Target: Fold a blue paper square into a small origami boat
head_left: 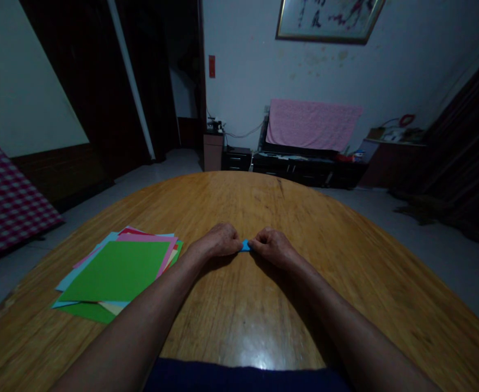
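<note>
So far, a small blue paper piece (245,246) looks folded into a narrow strip, with more loose sheets lying flat nearby. It sits pinched between the fingertips of the left hand (219,240) and right hand (272,247), which nearly meet and hide its ends. At about nine o'clock from the hands, a stack of coloured paper sheets (117,275) lies on the wooden table (239,201).
</note>
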Demonstrator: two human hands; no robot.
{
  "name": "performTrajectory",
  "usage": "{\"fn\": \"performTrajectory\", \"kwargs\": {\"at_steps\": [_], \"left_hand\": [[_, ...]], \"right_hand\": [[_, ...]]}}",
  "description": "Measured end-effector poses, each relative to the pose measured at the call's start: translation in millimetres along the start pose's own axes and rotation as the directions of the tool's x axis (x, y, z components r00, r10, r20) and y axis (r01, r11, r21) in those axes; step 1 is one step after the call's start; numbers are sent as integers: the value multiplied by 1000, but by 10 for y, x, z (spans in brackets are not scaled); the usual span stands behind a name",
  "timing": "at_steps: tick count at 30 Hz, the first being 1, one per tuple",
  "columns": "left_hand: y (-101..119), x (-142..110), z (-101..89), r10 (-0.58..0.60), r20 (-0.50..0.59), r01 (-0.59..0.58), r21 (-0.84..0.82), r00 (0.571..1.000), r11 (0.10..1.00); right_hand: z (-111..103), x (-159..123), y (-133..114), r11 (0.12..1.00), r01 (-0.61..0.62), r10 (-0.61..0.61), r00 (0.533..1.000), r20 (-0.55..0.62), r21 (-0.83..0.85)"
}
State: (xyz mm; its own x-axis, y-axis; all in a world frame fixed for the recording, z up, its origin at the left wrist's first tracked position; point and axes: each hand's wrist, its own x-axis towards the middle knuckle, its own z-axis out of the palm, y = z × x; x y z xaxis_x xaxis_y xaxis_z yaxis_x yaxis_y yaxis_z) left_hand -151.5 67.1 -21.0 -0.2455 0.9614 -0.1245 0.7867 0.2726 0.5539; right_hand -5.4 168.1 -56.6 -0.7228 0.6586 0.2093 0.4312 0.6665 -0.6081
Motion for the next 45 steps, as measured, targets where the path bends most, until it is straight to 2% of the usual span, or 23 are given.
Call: {"fn": "performTrajectory", "kwargs": {"at_steps": [12, 15, 18, 25, 30, 45], "left_hand": [[-5, -17, 7, 13, -36, -10, 78, 999, 997], [-1, -9, 13, 31, -46, -26, 103, 998, 994], [0, 0, 22, 32, -27, -29, 129, 999, 991], [5, -6, 31, 9, -5, -8, 191, 1000, 982], [28, -17, 16, -12, 27, 5, 244, 1000, 970], [61, -7, 6, -43, 35, 33, 258, 998, 966]], "right_hand": [[19, -1, -7, 999, -23, 24, 999, -26, 38], [3, -11, -1, 1000, 13, -13, 1000, -21, 7], [-46, -24, 24, 996, 87, -87, 996, 36, 2], [-127, -47, 120, 982, 153, -167, 977, 130, 111], [-109, -40, 113, 989, 140, -145, 980, 134, 49], [-77, -30, 116, 983, 177, -174, 981, 89, -35]]}}
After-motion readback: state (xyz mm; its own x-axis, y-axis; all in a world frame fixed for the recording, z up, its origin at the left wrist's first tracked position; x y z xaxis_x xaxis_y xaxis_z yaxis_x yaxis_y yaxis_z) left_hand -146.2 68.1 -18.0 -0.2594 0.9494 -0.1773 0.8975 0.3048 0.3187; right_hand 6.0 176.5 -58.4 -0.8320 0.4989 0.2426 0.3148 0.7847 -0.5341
